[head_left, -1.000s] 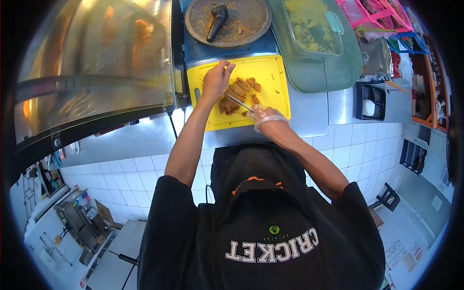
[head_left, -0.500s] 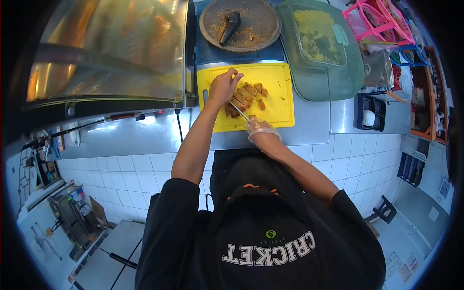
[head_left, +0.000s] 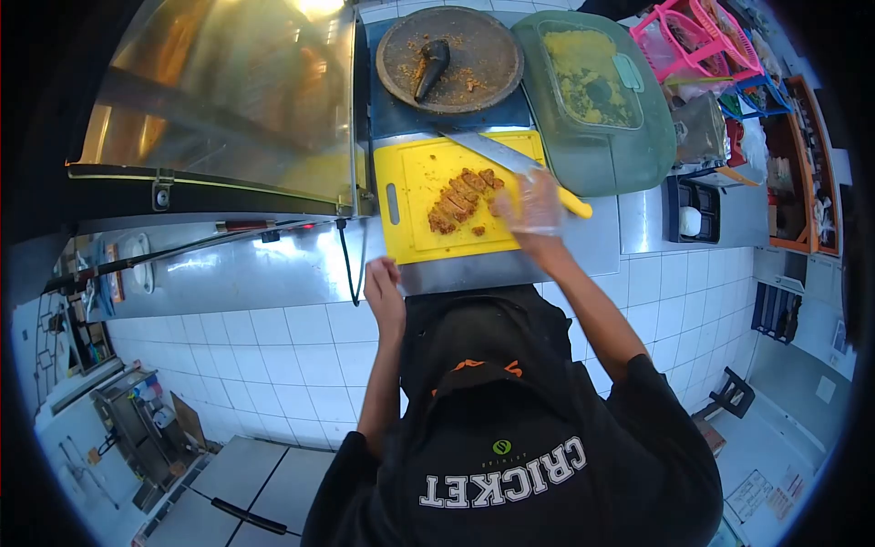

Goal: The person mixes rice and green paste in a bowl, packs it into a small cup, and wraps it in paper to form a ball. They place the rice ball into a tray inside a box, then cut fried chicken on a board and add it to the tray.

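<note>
Several brown slices of cooked meat point(head_left: 458, 199) lie in a slanting row on the yellow cutting board point(head_left: 415, 164). My right hand point(head_left: 531, 205), in a clear glove, is over the board's right side beside the meat, its fingers blurred but apart. A large knife point(head_left: 501, 153) lies slantwise across the board's upper right, its yellow handle past the board's edge; the hand is just below the blade and not round the handle. My bare left hand point(head_left: 385, 278) is at the counter's front edge below the board, fingers curled, with nothing visible in them.
Behind the board sits a stone mortar point(head_left: 483, 77) holding a dark pestle point(head_left: 433, 68). At its right is a green lidded container point(head_left: 592, 150). A glass-fronted metal cabinet point(head_left: 228, 100) stands at the left. Pink baskets point(head_left: 697, 41) and a black tray point(head_left: 700, 196) are farther right.
The knife has left the meat and now lies at the upper right, out of my right hand. My left hand has moved off the meat, down to the counter edge. My right hand has moved up and right.
</note>
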A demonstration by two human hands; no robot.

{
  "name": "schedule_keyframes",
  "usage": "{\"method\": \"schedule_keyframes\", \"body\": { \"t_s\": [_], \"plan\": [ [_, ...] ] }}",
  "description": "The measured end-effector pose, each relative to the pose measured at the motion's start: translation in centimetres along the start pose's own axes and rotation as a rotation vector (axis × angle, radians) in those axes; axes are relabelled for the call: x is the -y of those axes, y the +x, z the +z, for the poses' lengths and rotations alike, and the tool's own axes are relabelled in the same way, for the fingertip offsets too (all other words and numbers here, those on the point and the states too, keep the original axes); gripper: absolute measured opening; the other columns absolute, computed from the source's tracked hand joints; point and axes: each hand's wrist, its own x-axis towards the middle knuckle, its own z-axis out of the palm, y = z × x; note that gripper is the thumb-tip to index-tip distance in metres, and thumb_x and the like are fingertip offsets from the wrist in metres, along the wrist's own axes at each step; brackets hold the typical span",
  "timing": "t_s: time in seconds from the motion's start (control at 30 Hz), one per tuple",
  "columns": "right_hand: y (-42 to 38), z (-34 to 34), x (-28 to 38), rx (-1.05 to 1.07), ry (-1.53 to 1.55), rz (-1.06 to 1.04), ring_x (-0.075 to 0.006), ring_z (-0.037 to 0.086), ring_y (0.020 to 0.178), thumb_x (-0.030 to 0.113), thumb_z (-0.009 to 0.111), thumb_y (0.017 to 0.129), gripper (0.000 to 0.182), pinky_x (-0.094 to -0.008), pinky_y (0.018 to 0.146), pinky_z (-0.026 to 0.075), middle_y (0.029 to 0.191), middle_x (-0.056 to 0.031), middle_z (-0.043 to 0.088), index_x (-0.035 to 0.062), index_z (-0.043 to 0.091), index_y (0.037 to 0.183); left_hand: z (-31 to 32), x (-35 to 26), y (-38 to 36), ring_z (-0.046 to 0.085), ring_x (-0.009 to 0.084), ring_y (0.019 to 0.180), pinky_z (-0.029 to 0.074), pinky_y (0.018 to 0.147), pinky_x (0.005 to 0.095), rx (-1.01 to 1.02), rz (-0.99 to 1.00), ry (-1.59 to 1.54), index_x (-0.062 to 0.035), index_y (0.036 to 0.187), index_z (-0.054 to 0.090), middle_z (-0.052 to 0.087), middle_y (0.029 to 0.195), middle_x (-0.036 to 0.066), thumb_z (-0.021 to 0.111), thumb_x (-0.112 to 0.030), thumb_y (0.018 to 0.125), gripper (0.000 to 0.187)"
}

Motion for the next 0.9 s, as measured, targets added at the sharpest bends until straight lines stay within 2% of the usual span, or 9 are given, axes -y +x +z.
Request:
{"method": "schedule_keyframes", "body": {
  "t_s": [0.1, 0.2, 0.3, 0.4, 0.47, 0.53, 0.6, 0.73, 0.9],
  "plan": [
    [0.7, 0.9, 7.0, 0.078, 0.136, -0.026, -0.0553, 0.013, 0.143, 0.068, 0.063, 0.078, 0.082, -0.0685, 0.112, 0.015, 0.156, -0.0315, 0.020, 0.0221, 0.049, 0.145, -2.2, 1.8, -2.3, 0.046, 0.0079, 0.066, 0.037, 0.060, 0.0231, -0.049, -0.193, -0.090, -0.0038, 0.093, 0.058, 0.049, 0.073, -0.001, 0.037, -0.033, 0.108, 0.039],
    [0.3, 3.5, 8.5, 0.167, 0.071, -0.112, -0.0601, 0.009, 0.142, 0.073, 0.063, 0.074, 0.092, -0.0741, 0.108, 0.011, 0.158, -0.0305, 0.015, 0.0235, 0.044, 0.149, -4.1, 3.2, -3.2, 0.047, 0.0079, 0.065, 0.036, 0.058, 0.0233, -0.082, -0.263, -0.103, -0.0039, 0.093, 0.059, 0.051, 0.074, -0.001, 0.037, -0.036, 0.108, 0.042],
    [-0.5, 5.8, 7.9, -0.098, 0.068, -0.282, -0.0539, 0.036, 0.125, 0.060, 0.069, 0.071, 0.069, -0.0736, 0.092, 0.030, 0.138, -0.0261, 0.041, 0.0239, 0.058, 0.128, -5.7, 3.2, -3.6, 0.047, 0.0081, 0.064, 0.037, 0.058, 0.0241, -0.112, -0.258, -0.059, -0.0040, 0.091, 0.058, 0.051, 0.072, -0.001, 0.039, -0.035, 0.107, 0.040],
    [1.2, 5.8, 6.2, -0.330, -0.004, -0.603, -0.0453, 0.050, 0.107, 0.049, 0.071, 0.070, 0.050, -0.0642, 0.075, 0.042, 0.120, -0.0200, 0.050, 0.0226, 0.062, 0.111, -7.3, 3.5, -3.9, 0.047, 0.0080, 0.064, 0.036, 0.057, 0.0239, -0.120, -0.238, -0.053, -0.0047, 0.090, 0.059, 0.050, 0.071, -0.001, 0.040, -0.034, 0.107, 0.038],
    [2.4, 5.1, 6.0, -0.309, -0.015, -0.561, -0.0414, 0.054, 0.099, 0.043, 0.071, 0.071, 0.039, -0.0561, 0.065, 0.048, 0.114, -0.0173, 0.052, 0.0220, 0.064, 0.102, -8.3, 4.0, -3.7, 0.046, 0.0074, 0.064, 0.036, 0.058, 0.0233, -0.101, -0.240, -0.041, -0.0054, 0.090, 0.059, 0.050, 0.071, -0.001, 0.041, -0.032, 0.107, 0.036],
    [3.0, 5.2, 7.0, -0.108, 0.079, -0.209, -0.0395, 0.057, 0.096, 0.039, 0.070, 0.073, 0.030, -0.0483, 0.058, 0.051, 0.114, -0.0164, 0.052, 0.0218, 0.065, 0.097, -9.2, 4.4, -3.4, 0.046, 0.0071, 0.064, 0.036, 0.058, 0.0230, -0.071, -0.244, -0.030, -0.0055, 0.091, 0.059, 0.050, 0.071, -0.002, 0.041, -0.032, 0.107, 0.036],
    [4.1, 6.5, 6.3, -0.136, 0.107, -0.143, -0.0390, 0.060, 0.091, 0.041, 0.070, 0.074, 0.028, -0.0448, 0.054, 0.053, 0.116, -0.0166, 0.050, 0.0194, 0.066, 0.092, -9.7, 4.2, -2.8, 0.046, 0.0067, 0.064, 0.036, 0.058, 0.0230, -0.042, -0.253, -0.029, -0.0059, 0.091, 0.058, 0.050, 0.071, -0.002, 0.042, -0.032, 0.107, 0.034],
    [4.6, 6.5, 6.8, -0.103, 0.204, 0.061, -0.0338, 0.064, 0.086, 0.039, 0.069, 0.078, 0.035, -0.0434, 0.068, 0.055, 0.104, -0.0137, 0.059, 0.0108, 0.063, 0.098, -10.2, 4.0, -1.3, 0.046, 0.0069, 0.064, 0.036, 0.058, 0.0233, 0.007, -0.254, -0.029, -0.0068, 0.091, 0.058, 0.052, 0.072, -0.001, 0.042, -0.030, 0.106, 0.032],
    [5.8, 6.5, 5.7, -0.066, 0.815, 0.597, -0.0218, 0.065, 0.084, 0.028, 0.066, 0.083, 0.027, -0.0392, 0.070, 0.052, 0.088, -0.0075, 0.066, 0.0057, 0.058, 0.095, -10.5, 3.7, 0.2, 0.047, 0.0068, 0.064, 0.037, 0.058, 0.0233, 0.066, -0.212, -0.015, -0.0078, 0.091, 0.057, 0.052, 0.072, -0.002, 0.043, -0.028, 0.105, 0.029]
  ]
}}
